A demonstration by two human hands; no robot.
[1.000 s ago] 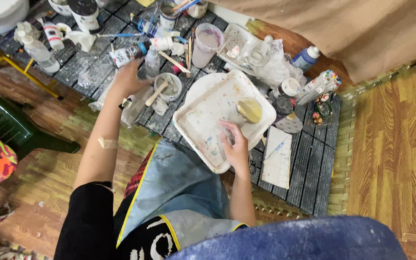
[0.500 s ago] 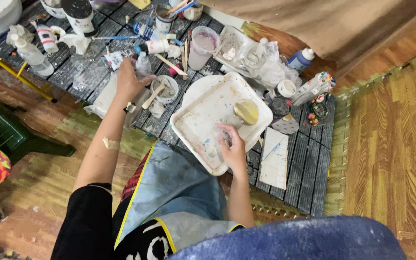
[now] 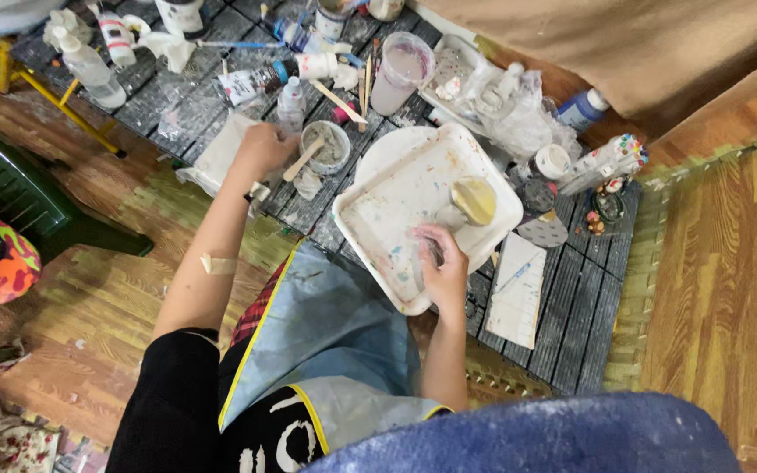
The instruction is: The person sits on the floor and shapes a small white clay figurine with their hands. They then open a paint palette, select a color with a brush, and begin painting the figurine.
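Observation:
My left hand (image 3: 260,149) is curled, back up, on a white cloth (image 3: 216,158) at the edge of a low slatted table (image 3: 571,298). It is just left of a small grey bowl (image 3: 330,140) with a wooden stick in it. What its fingers hold is hidden. My right hand (image 3: 442,263) rests on the near corner of a white square tray (image 3: 396,210), fingers closed around a small clear container (image 3: 427,250). A round pale-yellow topped piece (image 3: 473,200) stands in the tray just beyond that hand.
The table is crowded with paint bottles (image 3: 89,66), a clear measuring cup (image 3: 400,70), a plastic palette (image 3: 457,74), a blue bottle (image 3: 582,109) and a sheet of paper (image 3: 514,293). A green plastic chair (image 3: 28,193) stands at the left. Wooden floor lies at the right.
Both hands stay in about the same places. My left hand has shifted slightly towards the grey bowl, and the view has drifted a little.

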